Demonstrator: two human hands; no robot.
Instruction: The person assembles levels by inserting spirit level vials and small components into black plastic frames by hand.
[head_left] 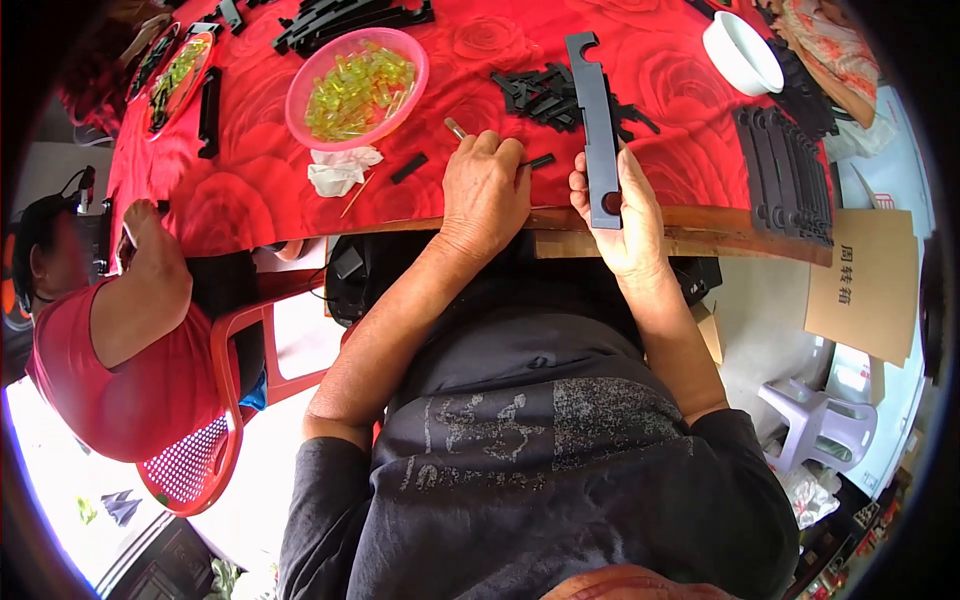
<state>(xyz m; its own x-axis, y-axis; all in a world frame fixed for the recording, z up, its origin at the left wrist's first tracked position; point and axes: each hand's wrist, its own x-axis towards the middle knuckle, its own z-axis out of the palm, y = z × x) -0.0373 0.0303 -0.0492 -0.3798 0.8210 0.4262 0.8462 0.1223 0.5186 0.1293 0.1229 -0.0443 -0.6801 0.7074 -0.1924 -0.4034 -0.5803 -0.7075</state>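
Observation:
My left hand [485, 200] is closed above the near table edge, knuckles up. A small black strip [541, 160] sticks out at its thumb side, apparently pinched there. By its knuckles shows the end of a short, pale, tube-like thing [455, 128]; whether the fingers touch it, I cannot tell. My right hand [636, 215] grips the lower end of a long dark plastic bar [597, 130], held upright, with a notch near each end. Behind the bar lies a heap of small black strips [545, 97]. A single black strip [409, 168] rests left of my left hand.
A pink bowl [290, 105] holds yellow-green transparent tubes. Near it are crumpled tissue [340, 172] and a thin stick [356, 195]. Dark bars [785, 175] lie in a row at right, below a white bowl [742, 55]. A co-worker in red [130, 350] sits at left.

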